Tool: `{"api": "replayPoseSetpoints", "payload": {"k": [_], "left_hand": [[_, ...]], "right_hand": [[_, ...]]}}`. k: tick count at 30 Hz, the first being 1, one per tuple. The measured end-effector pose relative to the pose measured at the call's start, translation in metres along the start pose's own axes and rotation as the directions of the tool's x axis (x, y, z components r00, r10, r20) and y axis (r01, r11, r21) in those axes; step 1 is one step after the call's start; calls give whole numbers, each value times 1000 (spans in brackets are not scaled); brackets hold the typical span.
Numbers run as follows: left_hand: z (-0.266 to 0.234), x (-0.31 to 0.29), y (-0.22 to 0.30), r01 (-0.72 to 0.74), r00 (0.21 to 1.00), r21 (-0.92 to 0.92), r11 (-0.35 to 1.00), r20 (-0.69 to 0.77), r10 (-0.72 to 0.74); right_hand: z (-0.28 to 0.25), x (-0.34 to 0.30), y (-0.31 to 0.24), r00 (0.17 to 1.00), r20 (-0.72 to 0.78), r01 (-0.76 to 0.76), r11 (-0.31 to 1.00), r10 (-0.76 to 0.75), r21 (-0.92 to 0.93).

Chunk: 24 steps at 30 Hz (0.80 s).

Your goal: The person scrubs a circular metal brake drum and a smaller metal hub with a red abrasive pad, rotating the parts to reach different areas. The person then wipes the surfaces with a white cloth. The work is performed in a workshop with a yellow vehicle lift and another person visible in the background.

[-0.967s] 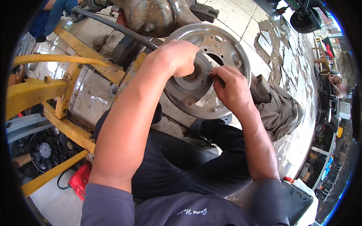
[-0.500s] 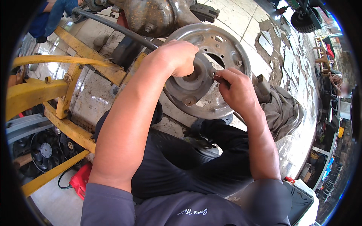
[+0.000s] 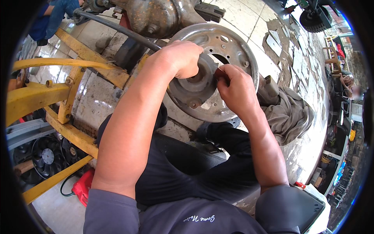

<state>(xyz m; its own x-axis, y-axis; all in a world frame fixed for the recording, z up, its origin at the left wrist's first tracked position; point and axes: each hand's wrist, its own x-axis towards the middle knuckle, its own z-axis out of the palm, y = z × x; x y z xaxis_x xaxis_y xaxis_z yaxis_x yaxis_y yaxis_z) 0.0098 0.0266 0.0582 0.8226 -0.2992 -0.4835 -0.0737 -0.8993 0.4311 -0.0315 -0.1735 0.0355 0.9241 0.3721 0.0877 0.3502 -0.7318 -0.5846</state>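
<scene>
A round steel brake backing plate (image 3: 219, 115) stands tilted in front of me. Before its middle sits a smaller worn metal flange (image 3: 186, 94) with a round centre and bolt holes. My left hand (image 3: 183, 59) is closed over the flange's upper left edge, its fingertips hidden behind the metal. My right hand (image 3: 236, 86) pinches a small reddish-brown sheet (image 3: 220, 73), which looks like sandpaper, against the flange's right edge.
A rusty axle housing (image 3: 154, 17) lies beyond the plate, with a long metal rod (image 3: 117, 28) to its left. Yellow metal frames (image 3: 39, 97) fill the left side. Grey-brown cloth (image 3: 290, 115) lies at right, near broken tiles (image 3: 274, 43). Another person's arm (image 3: 58, 17) shows far left.
My right hand has shifted a little left and up along the flange's edge with the reddish-brown sheet. My left hand keeps nearly the same hold.
</scene>
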Motion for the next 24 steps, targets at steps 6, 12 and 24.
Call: {"api": "replayPoseSetpoints", "payload": {"k": [6,12,24], "left_hand": [[0,2,2,8,1000,69,998,11,-9],[-3,-2,3,23,999,41,999,22,-24],[0,1,2,21,1000,39,999,10,-21]], "right_hand": [[2,5,-4,995,-30,-98,995,98,17],[-6,6,-12,962,95,-262,964,258,42],[-6,18,-13,935,69,-352,934,348,58]]}}
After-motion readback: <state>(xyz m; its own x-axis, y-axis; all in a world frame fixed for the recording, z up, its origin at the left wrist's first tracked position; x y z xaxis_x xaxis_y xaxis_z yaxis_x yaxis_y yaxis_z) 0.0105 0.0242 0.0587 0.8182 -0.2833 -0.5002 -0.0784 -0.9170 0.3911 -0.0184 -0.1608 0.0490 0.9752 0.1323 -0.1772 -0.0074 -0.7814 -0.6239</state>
